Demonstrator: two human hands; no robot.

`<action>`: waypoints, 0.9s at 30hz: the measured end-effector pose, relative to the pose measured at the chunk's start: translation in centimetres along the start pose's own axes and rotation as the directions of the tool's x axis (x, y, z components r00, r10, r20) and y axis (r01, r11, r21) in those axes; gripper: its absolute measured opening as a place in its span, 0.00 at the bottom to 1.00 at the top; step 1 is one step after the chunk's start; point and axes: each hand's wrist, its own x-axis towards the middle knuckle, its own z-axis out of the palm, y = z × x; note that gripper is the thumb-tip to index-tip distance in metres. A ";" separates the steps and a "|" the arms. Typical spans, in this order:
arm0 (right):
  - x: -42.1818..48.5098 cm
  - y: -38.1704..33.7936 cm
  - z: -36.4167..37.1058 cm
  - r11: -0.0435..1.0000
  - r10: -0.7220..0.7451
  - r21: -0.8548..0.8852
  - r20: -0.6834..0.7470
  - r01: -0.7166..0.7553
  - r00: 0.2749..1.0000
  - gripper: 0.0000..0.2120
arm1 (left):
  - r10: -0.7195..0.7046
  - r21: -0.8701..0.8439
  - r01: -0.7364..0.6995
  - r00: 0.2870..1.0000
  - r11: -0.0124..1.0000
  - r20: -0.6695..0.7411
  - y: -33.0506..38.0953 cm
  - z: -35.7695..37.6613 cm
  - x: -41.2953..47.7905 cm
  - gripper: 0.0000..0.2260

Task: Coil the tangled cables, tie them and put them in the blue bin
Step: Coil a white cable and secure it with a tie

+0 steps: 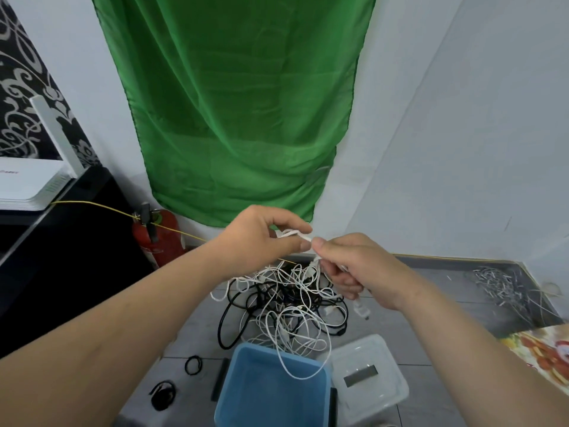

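A tangle of white and black cables (286, 306) lies on the grey tiled floor, partly lifted. My left hand (258, 241) pinches a white cable (294, 234) between thumb and fingers above the pile. My right hand (354, 269) grips the same white cable just to the right, thumb tip almost touching the left fingers, and a white plug (361, 309) hangs below it. The blue bin (271, 389) stands open in front of the pile, with one white loop drooping over its far rim.
A clear plastic lid (369, 377) lies right of the bin. Black hair ties (193, 365) and a black strip (220, 380) lie to its left. A red fire extinguisher (158, 238), black cabinet with white router (27, 183), green cloth (240, 103) and cable-tie pile (495, 285) surround the area.
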 end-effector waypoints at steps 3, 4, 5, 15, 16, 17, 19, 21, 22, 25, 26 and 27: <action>0.0 -0.4 -0.4 0.991 0.037 0.130 -0.057 -0.030 0.998 0.26 | -0.026 -0.114 0.038 0.995 0.993 0.100 0.2 -1.0 -0.3 0.06; 0.0 -0.4 -0.6 0.978 0.060 0.202 -0.077 -0.043 0.995 0.26 | -0.029 -0.126 0.041 0.995 0.991 0.100 0.1 -1.3 -0.2 0.06; 0.0 -0.5 -0.9 0.957 0.086 0.284 -0.080 -0.060 0.993 0.25 | -0.034 -0.108 0.044 0.996 0.993 0.086 0.0 -1.7 -0.2 0.05; 0.6 -0.9 -2.3 0.498 0.156 0.860 -0.211 0.108 0.965 0.20 | -0.014 0.053 0.004 0.983 0.999 0.181 -1.2 0.3 -0.1 0.05; 0.8 -0.7 -2.5 0.464 0.193 0.878 -0.230 0.118 0.954 0.20 | 0.007 0.036 -0.013 0.986 0.999 0.166 -0.9 0.8 -0.1 0.05; 0.9 -0.6 -2.4 0.430 0.219 0.895 -0.233 0.121 0.947 0.20 | 0.019 0.048 -0.026 0.989 0.999 0.147 -0.7 1.3 -0.3 0.06; 1.1 -0.6 -2.3 0.342 0.244 0.932 -0.207 0.116 0.947 0.19 | -0.003 0.109 -0.008 0.995 0.994 0.097 -1.0 1.9 -0.3 0.06; 0.9 -0.9 -2.3 0.242 0.241 0.966 -0.149 0.090 0.959 0.20 | -0.063 0.149 0.054 0.996 0.987 0.055 -1.9 2.2 -0.1 0.08; 0.8 -1.0 -2.3 0.214 0.236 0.974 -0.127 0.076 0.964 0.20 | -0.104 0.159 0.097 0.994 0.983 0.042 -2.3 2.2 0.0 0.10; 0.6 -1.0 -2.2 0.240 0.224 0.970 -0.103 0.048 0.969 0.20 | -0.236 0.151 0.227 0.971 0.962 0.044 -2.9 2.3 0.3 0.15; 0.6 -1.0 -2.0 0.260 0.216 0.964 -0.105 0.046 0.971 0.19 | -0.277 0.128 0.267 0.958 0.955 0.069 -2.8 2.5 0.4 0.16; 0.7 -0.9 -1.9 0.274 0.203 0.960 -0.110 0.051 0.973 0.18 | -0.310 0.098 0.300 0.944 0.949 0.110 -2.6 2.8 0.3 0.16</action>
